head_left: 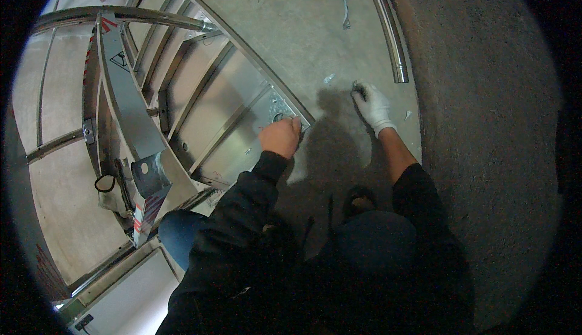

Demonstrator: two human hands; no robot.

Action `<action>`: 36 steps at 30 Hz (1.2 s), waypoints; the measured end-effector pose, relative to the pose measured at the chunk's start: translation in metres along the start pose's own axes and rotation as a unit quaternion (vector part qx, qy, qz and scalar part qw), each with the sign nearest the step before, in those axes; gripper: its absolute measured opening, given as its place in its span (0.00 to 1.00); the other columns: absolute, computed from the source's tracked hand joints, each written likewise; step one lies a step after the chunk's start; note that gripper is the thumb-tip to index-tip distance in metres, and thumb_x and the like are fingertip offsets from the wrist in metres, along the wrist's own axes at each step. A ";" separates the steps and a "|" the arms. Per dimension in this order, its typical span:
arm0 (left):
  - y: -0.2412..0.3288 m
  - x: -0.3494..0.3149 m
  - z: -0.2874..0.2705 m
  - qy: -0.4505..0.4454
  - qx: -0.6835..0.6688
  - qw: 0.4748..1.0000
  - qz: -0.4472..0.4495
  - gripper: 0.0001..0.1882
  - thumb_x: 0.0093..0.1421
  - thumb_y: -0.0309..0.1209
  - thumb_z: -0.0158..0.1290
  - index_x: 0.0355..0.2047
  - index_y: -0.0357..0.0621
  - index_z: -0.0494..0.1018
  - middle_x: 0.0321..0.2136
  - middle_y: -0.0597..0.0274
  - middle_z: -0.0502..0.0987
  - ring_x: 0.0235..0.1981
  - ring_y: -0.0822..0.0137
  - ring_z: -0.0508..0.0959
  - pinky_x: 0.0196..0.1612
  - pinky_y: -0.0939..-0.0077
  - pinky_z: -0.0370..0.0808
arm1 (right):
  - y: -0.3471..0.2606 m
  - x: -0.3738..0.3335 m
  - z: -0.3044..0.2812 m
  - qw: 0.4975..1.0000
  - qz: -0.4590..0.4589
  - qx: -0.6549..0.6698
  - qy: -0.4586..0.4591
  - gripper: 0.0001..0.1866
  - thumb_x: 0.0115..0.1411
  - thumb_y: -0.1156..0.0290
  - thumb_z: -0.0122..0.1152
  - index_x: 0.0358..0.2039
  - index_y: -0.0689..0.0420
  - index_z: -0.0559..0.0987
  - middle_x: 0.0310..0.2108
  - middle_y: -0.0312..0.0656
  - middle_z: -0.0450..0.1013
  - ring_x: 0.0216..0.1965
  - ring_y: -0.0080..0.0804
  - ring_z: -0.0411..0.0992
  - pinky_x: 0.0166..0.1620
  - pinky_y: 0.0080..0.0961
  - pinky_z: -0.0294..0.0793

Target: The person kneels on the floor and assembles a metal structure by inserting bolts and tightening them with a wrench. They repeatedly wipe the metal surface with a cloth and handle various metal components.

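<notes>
My left hand (280,136) is bare and closed, with its knuckles up, at the near corner of a large metal frame (254,64). What its fingers hold is hidden under the hand. Beside it a shiny corner plate (279,106) with a round opening is fixed inside the frame. A white glove covers my right hand (371,106), which is off to the right over the concrete floor. Its thumb and fingers are pinched around a small dark piece, too tiny to name.
Flat ribs (202,89) run across the frame. A curved metal tube (130,14) and a grey panel with red-striped tape (124,86) stand at left. On the floor lie a polished tube (388,29), a pale torn strip (341,5) and plastic scraps (329,79). Dark flooring (479,123) borders the right.
</notes>
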State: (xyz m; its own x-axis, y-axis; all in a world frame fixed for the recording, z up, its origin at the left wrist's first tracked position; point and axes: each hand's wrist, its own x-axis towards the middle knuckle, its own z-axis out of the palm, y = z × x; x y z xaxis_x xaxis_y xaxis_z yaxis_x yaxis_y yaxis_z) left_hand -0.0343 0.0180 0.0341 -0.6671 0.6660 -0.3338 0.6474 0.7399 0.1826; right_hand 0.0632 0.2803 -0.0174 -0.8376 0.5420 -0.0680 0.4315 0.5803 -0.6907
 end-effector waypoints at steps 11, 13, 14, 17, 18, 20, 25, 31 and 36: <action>-0.031 -0.006 0.021 0.215 0.020 0.953 0.214 0.14 0.57 0.34 0.47 0.41 0.41 0.70 0.36 0.54 0.73 0.37 0.55 0.73 0.40 0.60 0.70 | -0.007 0.001 0.001 1.000 -0.005 0.016 0.005 0.13 0.54 0.65 0.56 0.41 0.52 0.74 0.39 0.45 0.72 0.39 0.47 0.71 0.42 0.36 0.70; -0.032 -0.006 0.025 0.126 0.096 0.965 0.207 0.13 0.55 0.33 0.49 0.39 0.39 0.71 0.36 0.52 0.72 0.39 0.57 0.72 0.43 0.64 0.69 | -0.007 0.001 0.001 1.000 -0.004 0.014 0.007 0.13 0.54 0.64 0.57 0.40 0.52 0.74 0.39 0.46 0.72 0.39 0.46 0.71 0.42 0.36 0.70; -0.034 -0.004 0.025 0.109 0.080 0.969 0.209 0.12 0.55 0.32 0.48 0.38 0.40 0.71 0.35 0.52 0.72 0.38 0.57 0.72 0.42 0.64 0.69 | -0.007 0.001 0.001 1.000 -0.003 0.012 0.010 0.13 0.54 0.63 0.57 0.40 0.53 0.75 0.39 0.46 0.72 0.40 0.46 0.71 0.42 0.36 0.70; -0.025 0.000 0.015 0.052 0.070 0.982 0.169 0.12 0.55 0.32 0.48 0.38 0.41 0.71 0.33 0.54 0.73 0.36 0.57 0.73 0.40 0.66 0.70 | -0.005 0.001 0.000 1.000 0.000 -0.003 0.004 0.14 0.54 0.64 0.56 0.40 0.53 0.74 0.39 0.46 0.72 0.40 0.46 0.71 0.42 0.36 0.70; -0.009 -0.002 0.006 0.029 0.091 0.987 0.129 0.13 0.56 0.32 0.48 0.40 0.42 0.71 0.33 0.56 0.74 0.36 0.58 0.74 0.40 0.66 0.71 | -0.001 0.000 -0.001 1.000 0.004 -0.011 0.002 0.14 0.54 0.64 0.56 0.41 0.53 0.74 0.40 0.46 0.72 0.39 0.45 0.72 0.42 0.35 0.70; -0.008 -0.007 0.006 0.079 0.061 0.991 0.094 0.14 0.56 0.31 0.48 0.43 0.42 0.70 0.33 0.57 0.74 0.36 0.59 0.74 0.40 0.66 0.71 | -0.005 0.000 -0.003 1.000 0.003 -0.009 -0.004 0.14 0.54 0.65 0.56 0.41 0.53 0.74 0.40 0.46 0.72 0.40 0.46 0.71 0.42 0.35 0.70; -0.039 -0.006 0.024 0.224 0.095 0.945 0.218 0.15 0.57 0.30 0.49 0.45 0.39 0.69 0.38 0.53 0.73 0.40 0.58 0.74 0.45 0.63 0.71 | -0.008 0.001 -0.002 1.000 -0.004 0.000 -0.006 0.14 0.54 0.65 0.55 0.41 0.54 0.74 0.38 0.47 0.71 0.40 0.47 0.71 0.42 0.36 0.70; -0.026 -0.011 0.033 0.284 0.058 0.934 0.210 0.17 0.57 0.30 0.49 0.48 0.39 0.67 0.43 0.51 0.71 0.44 0.58 0.72 0.49 0.63 0.69 | -0.009 0.001 -0.003 1.000 -0.005 0.014 -0.006 0.13 0.55 0.64 0.55 0.40 0.54 0.73 0.38 0.48 0.71 0.39 0.48 0.71 0.41 0.37 0.70; -0.021 -0.014 0.024 0.195 0.079 0.967 0.141 0.17 0.62 0.33 0.42 0.50 0.41 0.65 0.46 0.55 0.70 0.47 0.60 0.71 0.49 0.64 0.69 | -0.008 0.001 -0.003 1.000 0.012 -0.010 -0.019 0.13 0.55 0.65 0.55 0.39 0.54 0.73 0.38 0.47 0.71 0.39 0.48 0.71 0.41 0.36 0.70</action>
State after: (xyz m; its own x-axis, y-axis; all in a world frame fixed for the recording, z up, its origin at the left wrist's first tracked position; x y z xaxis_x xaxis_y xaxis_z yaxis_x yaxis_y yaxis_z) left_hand -0.0297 -0.0087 0.0131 -0.5236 0.8473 0.0889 0.8519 0.5200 0.0618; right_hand 0.0600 0.2776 -0.0095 -0.8392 0.5322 -0.1119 0.4576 0.5799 -0.6741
